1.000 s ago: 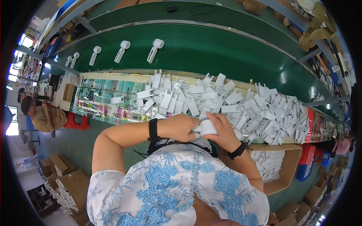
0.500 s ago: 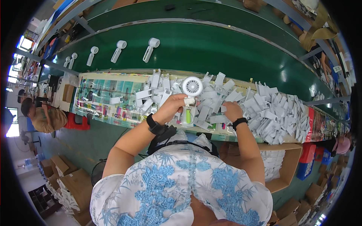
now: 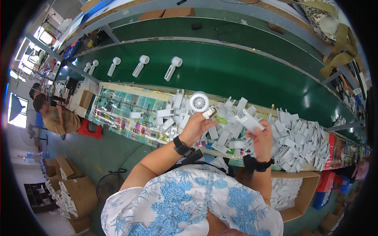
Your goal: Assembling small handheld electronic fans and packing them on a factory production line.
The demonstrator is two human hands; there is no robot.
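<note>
A white handheld fan (image 3: 199,102) with a round grille is in my left hand (image 3: 193,129), its neck between thumb and fingers. From its neck end a bright green cylindrical part (image 3: 221,120) sticks out toward the right, uncovered. My right hand (image 3: 262,141) is closed on the lower end of a white plastic handle cover (image 3: 249,121), held up tilted and a little blurred. Between and behind my hands lie loose white plastic covers (image 3: 223,137) in a scattered layer. My fingertips partly hide the fan's neck.
A larger heap of white covers (image 3: 301,137) lies at right on the bench. Several white fans rest along the green conveyor belt (image 3: 228,74) beyond. An open cardboard box (image 3: 305,196) with white parts stands below the bench. Another person (image 3: 55,114) sits at far left.
My right hand has lifted a white cover from the pile. My left hand has tilted the fan, so the green part now points rightward. The view has shifted, and the belt's fans appear further right.
</note>
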